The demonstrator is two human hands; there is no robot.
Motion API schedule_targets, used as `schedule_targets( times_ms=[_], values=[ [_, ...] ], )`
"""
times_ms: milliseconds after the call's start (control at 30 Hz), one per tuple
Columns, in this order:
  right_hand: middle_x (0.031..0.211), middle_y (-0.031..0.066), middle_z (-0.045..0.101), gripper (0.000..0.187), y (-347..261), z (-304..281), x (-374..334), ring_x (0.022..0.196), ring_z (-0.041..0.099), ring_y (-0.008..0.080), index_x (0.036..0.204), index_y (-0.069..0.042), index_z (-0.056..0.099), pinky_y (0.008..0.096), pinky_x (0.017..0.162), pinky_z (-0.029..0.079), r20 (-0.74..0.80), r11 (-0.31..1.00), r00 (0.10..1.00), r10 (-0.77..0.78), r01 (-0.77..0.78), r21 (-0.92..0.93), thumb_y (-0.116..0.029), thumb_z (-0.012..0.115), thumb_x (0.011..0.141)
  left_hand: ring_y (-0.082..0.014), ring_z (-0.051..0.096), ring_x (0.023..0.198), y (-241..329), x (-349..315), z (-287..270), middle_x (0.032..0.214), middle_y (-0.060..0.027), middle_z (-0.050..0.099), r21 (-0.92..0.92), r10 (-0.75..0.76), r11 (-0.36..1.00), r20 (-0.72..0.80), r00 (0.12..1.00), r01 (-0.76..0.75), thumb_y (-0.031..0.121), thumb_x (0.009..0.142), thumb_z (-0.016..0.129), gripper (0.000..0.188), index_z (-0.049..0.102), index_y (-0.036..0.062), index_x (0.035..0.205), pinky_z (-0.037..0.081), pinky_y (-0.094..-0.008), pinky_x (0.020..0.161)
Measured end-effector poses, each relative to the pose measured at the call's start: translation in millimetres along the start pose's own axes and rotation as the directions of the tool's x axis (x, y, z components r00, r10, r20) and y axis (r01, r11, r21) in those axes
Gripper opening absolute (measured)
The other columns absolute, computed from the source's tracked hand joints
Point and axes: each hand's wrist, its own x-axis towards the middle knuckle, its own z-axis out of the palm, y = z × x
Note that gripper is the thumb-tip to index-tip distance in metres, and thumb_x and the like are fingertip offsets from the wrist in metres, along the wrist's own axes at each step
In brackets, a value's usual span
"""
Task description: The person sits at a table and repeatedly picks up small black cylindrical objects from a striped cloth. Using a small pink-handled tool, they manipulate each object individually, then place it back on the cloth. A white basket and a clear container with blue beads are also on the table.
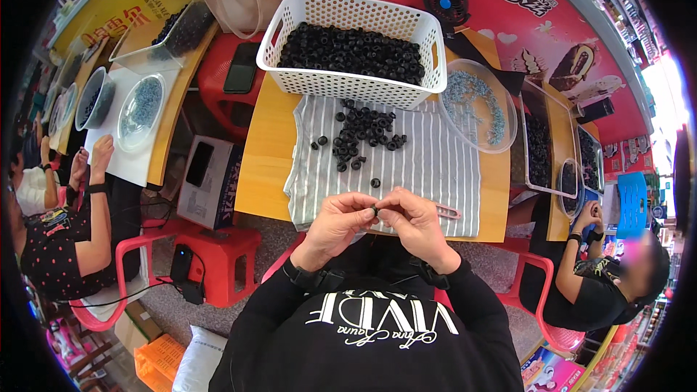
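My left hand and my right hand meet over the front edge of the table, both with thumb and fingertips pinched. Between them is a small black part, mostly covered by the fingers. Beside my right hand shows the end of a pink tweezers-like tool; whether the hand holds it or it lies on the cloth, I cannot tell. One black ring-shaped part rests alone just beyond my fingertips. Farther off, a loose pile of the same black parts lies on a grey-and-white striped cloth.
A white perforated basket full of black parts stands behind the pile. To its right is a clear round tub with small bluish pieces, near a black fan. People sit at tables on both sides. A red stool stands left.
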Motion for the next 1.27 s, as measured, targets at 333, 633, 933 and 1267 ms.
schedule_targets(
  times_ms=[333,633,933,1267],
  values=[
    [0.084,0.0057,0.058,0.010,-8.2,2.1,1.1,0.068,0.057,0.0108,0.093,0.002,0.062,0.0238,0.060,0.044,0.020,0.997,1.000,0.019,-0.017,-0.073,0.007,0.063,0.085,-0.0132,0.065,0.084,1.6,-0.2,-4.8,0.097,-0.0081,0.069,-0.019,0.012,1.000,0.059,0.998,-0.011,0.001,0.089,0.068,0.020,0.067,-0.0018,0.109,0.053,-0.0249,0.073],
    [0.082,0.0061,0.057,0.014,4.2,-12.8,25.5,0.067,0.055,0.0111,0.098,0.001,0.064,0.0250,0.059,0.042,0.000,0.984,0.999,0.042,-0.042,-0.172,0.002,0.066,0.084,-0.0186,0.064,0.085,0.7,3.9,-14.3,0.096,-0.0112,0.067,-0.145,-0.012,0.989,0.121,0.993,0.030,0.003,0.088,0.068,0.020,0.065,-0.0025,0.107,0.051,-0.0272,0.072],
    [0.078,0.0125,0.059,0.017,37.4,-3.8,93.4,0.069,0.061,0.0330,0.091,-0.005,0.066,0.0419,0.062,0.047,0.107,0.683,0.991,-0.080,0.133,-0.718,-0.006,0.070,0.074,-0.0211,0.063,0.089,0.0,8.6,-19.0,0.101,-0.0132,0.064,-0.172,0.047,0.985,0.136,0.990,-0.024,0.008,0.090,0.067,0.018,0.063,0.0000,0.106,0.049,-0.0288,0.075],
    [0.095,0.0173,0.067,0.021,4.4,-22.1,45.5,0.086,0.069,0.0288,0.093,-0.002,0.065,0.0442,0.070,0.052,0.180,0.955,0.974,0.137,-0.082,-0.286,-0.020,0.071,0.084,-0.0235,0.065,0.096,-6.1,8.9,-23.4,0.107,-0.0102,0.067,-0.205,0.071,0.978,0.119,0.990,-0.046,0.004,0.093,0.063,0.020,0.062,0.0001,0.113,0.051,-0.0344,0.090]
  ],
)
